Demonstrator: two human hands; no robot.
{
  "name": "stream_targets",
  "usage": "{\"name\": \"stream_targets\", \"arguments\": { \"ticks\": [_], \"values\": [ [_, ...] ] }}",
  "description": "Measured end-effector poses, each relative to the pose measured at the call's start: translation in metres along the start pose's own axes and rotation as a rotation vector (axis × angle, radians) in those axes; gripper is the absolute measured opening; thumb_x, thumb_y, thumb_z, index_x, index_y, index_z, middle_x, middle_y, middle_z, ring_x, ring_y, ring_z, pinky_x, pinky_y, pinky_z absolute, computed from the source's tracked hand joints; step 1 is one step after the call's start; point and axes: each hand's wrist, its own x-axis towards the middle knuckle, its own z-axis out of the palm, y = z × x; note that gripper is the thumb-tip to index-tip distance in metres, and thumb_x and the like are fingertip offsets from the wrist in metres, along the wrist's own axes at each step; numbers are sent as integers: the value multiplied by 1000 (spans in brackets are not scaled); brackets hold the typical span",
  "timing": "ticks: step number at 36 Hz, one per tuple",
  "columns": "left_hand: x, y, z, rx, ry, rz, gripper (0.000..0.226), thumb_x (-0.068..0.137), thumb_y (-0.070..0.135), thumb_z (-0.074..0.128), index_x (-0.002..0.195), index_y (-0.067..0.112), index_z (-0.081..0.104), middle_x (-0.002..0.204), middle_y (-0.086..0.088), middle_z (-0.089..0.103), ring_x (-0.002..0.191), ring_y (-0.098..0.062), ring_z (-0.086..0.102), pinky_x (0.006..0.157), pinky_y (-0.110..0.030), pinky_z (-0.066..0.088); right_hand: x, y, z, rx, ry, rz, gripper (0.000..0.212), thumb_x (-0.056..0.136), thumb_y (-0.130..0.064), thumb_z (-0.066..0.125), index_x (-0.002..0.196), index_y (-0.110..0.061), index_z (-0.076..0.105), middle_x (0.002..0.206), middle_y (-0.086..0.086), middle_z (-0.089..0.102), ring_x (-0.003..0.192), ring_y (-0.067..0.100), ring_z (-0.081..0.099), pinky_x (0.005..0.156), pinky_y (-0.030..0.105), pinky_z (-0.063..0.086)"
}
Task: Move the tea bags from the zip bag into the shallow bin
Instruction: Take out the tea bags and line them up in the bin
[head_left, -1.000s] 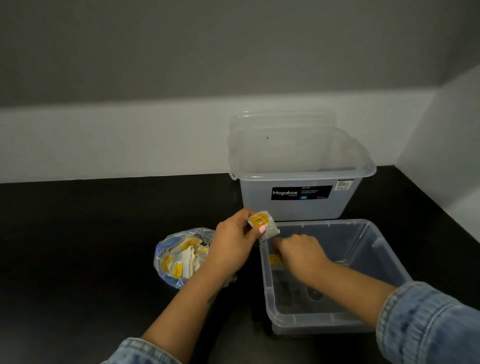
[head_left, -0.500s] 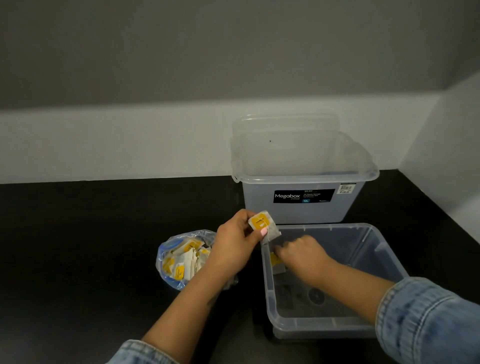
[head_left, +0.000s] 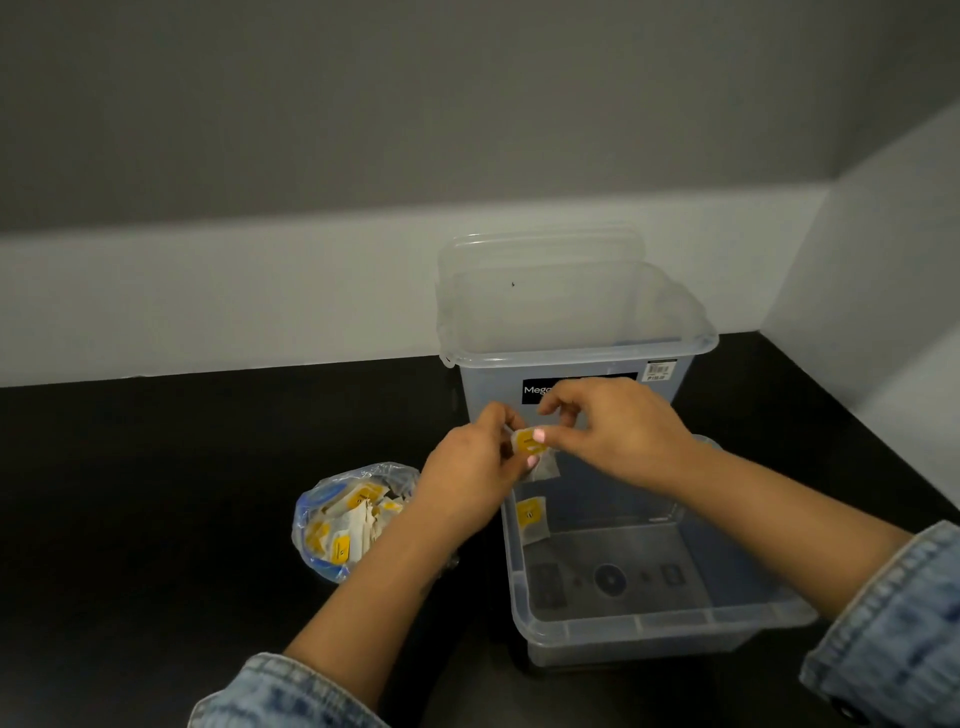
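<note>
A clear zip bag (head_left: 347, 519) with several white tea bags with yellow tags lies on the black counter, left of the shallow clear bin (head_left: 649, 626). One tea bag (head_left: 531, 519) rests inside the bin against its far-left wall. Above the bin's far-left corner, my left hand (head_left: 470, 475) and my right hand (head_left: 618, 431) both pinch one tea bag (head_left: 530, 444) by its yellow tag; its white pouch hangs below.
A taller clear storage box (head_left: 571, 332) with a black label stands right behind the shallow bin, its lid propped behind it. White walls bound the black counter (head_left: 156, 493) at the back and right.
My right hand rose out of the shallow bin, leaving a tea bag inside, and came up to pinch the tea bag that my left hand holds.
</note>
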Motion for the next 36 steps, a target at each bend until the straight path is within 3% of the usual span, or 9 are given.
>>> {"name": "stream_targets", "arguments": {
  "ticks": [3, 7, 14, 16, 19, 24, 30, 36],
  "values": [
    [0, 4, 3, 54, -15, 31, 23, 88, 38, 60, 102, 26, 47, 83, 5, 66, 75, -11, 63, 69, -33, 54, -2, -4, -3, -55, -62, -9, 24, 86, -51, 61, 99, -32, 67, 89, -12, 67, 85, 7, 61, 76, 30, 52],
    [-1, 5, 6, 61, -53, 34, 24, 87, 37, 62, 103, 27, 48, 83, 7, 64, 75, -10, 61, 70, -33, 54, -5, -5, 0, -135, -73, 4, 13, 89, -39, 62, 93, -29, 69, 86, -7, 68, 81, 9, 60, 70, 24, 46],
    [-3, -3, 4, 105, -102, 13, 40, 87, 27, 65, 123, 32, 49, 120, 2, 50, 108, -13, 50, 91, -30, 46, -5, 8, 15, -75, -170, 120, 14, 90, -32, 63, 99, -24, 71, 93, -5, 70, 82, 10, 61, 78, 28, 52],
    [-4, -6, 3, 96, -103, 6, 42, 88, 23, 63, 126, 32, 48, 126, 2, 48, 115, -13, 47, 95, -31, 45, -7, 11, 26, -79, -235, 124, 17, 91, -30, 61, 103, -22, 70, 97, -4, 69, 84, 10, 62, 78, 25, 51],
    [-5, -11, 4, 86, -117, 8, 42, 88, 21, 62, 127, 31, 48, 129, 4, 50, 124, -12, 40, 97, -30, 40, -8, 14, 46, -119, -302, 133, 15, 91, -27, 61, 102, -22, 71, 99, 0, 70, 88, 16, 65, 84, 33, 54],
    [-7, -17, 7, 73, -141, -21, 42, 88, 23, 62, 126, 33, 47, 130, 5, 50, 125, -10, 39, 99, -29, 38, -7, 15, 76, -184, -372, 141, 17, 87, -23, 64, 101, -23, 73, 102, 3, 70, 95, 23, 65, 86, 38, 53],
    [-8, -18, 7, 57, -151, -42, 41, 89, 24, 61, 127, 34, 47, 131, 4, 48, 123, -11, 41, 98, -28, 38, -4, 17, 92, -247, -301, 136, 19, 91, -18, 54, 102, -19, 70, 97, 7, 69, 92, 26, 65, 76, 34, 49],
    [-11, -18, 6, 32, -158, -65, 41, 90, 24, 60, 127, 34, 46, 131, 4, 47, 122, -11, 43, 99, -29, 38, -5, 18, 96, -253, -301, 123, 17, 91, -18, 53, 101, -18, 68, 97, 7, 68, 90, 25, 64, 76, 33, 49]
  ]
}}
